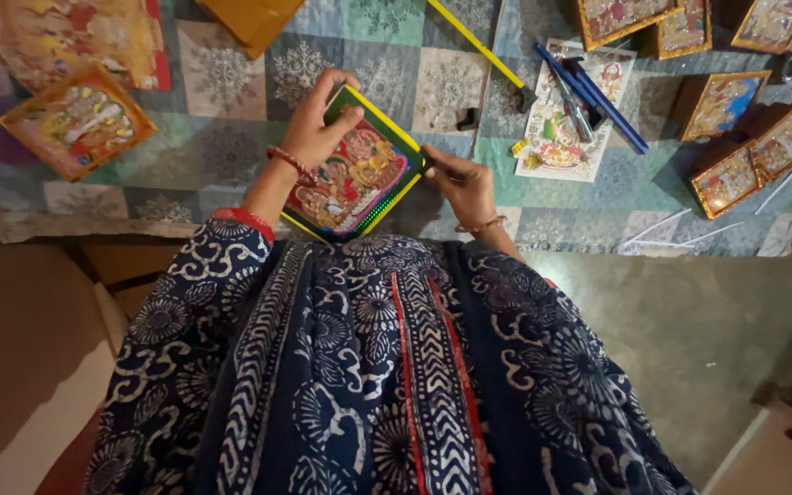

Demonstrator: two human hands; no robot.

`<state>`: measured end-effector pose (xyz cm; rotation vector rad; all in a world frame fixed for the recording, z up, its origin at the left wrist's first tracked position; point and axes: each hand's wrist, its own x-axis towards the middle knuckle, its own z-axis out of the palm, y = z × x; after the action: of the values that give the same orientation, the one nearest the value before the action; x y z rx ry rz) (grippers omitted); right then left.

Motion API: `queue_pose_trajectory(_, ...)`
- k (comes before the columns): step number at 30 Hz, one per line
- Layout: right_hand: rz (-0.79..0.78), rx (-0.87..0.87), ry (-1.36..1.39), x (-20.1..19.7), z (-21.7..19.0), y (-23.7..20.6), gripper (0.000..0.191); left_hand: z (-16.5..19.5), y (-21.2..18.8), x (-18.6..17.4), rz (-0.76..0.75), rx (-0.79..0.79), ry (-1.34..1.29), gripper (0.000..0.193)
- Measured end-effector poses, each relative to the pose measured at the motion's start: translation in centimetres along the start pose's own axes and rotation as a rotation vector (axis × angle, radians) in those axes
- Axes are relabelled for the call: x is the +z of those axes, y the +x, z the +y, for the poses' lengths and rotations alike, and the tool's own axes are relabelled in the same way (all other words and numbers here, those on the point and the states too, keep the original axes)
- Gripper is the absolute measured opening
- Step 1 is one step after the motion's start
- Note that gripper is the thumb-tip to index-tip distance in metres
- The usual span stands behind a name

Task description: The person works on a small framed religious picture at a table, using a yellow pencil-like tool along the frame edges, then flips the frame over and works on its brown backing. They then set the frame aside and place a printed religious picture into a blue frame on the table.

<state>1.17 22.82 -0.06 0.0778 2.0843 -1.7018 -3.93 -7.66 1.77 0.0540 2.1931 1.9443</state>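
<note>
A small framed colourful picture (pixel 359 174) with a green and yellow border is held tilted in front of my body, above the edge of a patterned quilt (pixel 231 156). My left hand (pixel 318 124) grips its upper left edge, thumb on the front. My right hand (pixel 460 183) holds its right edge, and whether something small and dark sits between those fingers I cannot tell.
Several gold-framed pictures (pixel 735 137) lie at the right, one more (pixel 75 119) at the left. A loose print (pixel 570 119) lies under blue sticks (pixel 598 92) and a tool. A yellow strip (pixel 478 41) and a small dark object (pixel 467 117) lie nearby. Bare floor (pixel 689 330) is below.
</note>
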Motion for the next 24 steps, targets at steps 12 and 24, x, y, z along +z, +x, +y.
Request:
queue_pose_trajectory(12,-0.033,-0.151,-0.417,-4.8,-7.2,2.1,0.028,1.0,1.7,0.1,-0.05,-0.001,0.073,0.031)
queue_pose_trajectory(24,0.302,-0.44,-0.879,-9.4,-8.0,9.1,0.007,3.2,11.1,5.3,-0.476,0.161,0.48,0.042)
